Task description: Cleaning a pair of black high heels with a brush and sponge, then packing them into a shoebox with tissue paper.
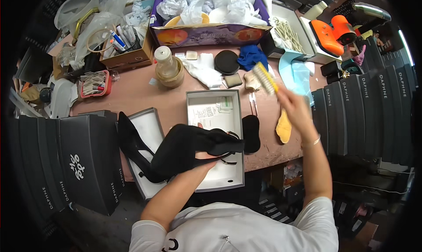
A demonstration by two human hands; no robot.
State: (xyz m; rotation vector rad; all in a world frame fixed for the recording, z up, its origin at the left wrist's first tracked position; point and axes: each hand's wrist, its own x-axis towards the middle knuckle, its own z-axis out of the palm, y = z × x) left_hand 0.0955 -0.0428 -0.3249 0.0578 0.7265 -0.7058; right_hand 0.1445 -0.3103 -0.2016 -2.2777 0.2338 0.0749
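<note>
My left hand (205,158) is closed around a black high-heeled shoe (178,144), held sideways above an open shoe box (215,177). Most of the fingers are hidden by the shoe. A thin strap hangs off its right end. Out to the right, my right hand (293,106) grips a yellow scrub brush (265,78) with pale bristles, raised over the table and apart from the shoe. A second black high-heeled shoe (128,135) lies in the box lid (154,120) to the left. Paper slips (209,115) lie inside the box.
Black shoe boxes (90,157) stand stacked on the left, with more boxes (351,115) on the right. Along the back are a purple carton (211,35), a jar (169,69), a blue cloth (252,57) and a round black pad (227,61). A yellow cloth (284,128) lies by my right forearm.
</note>
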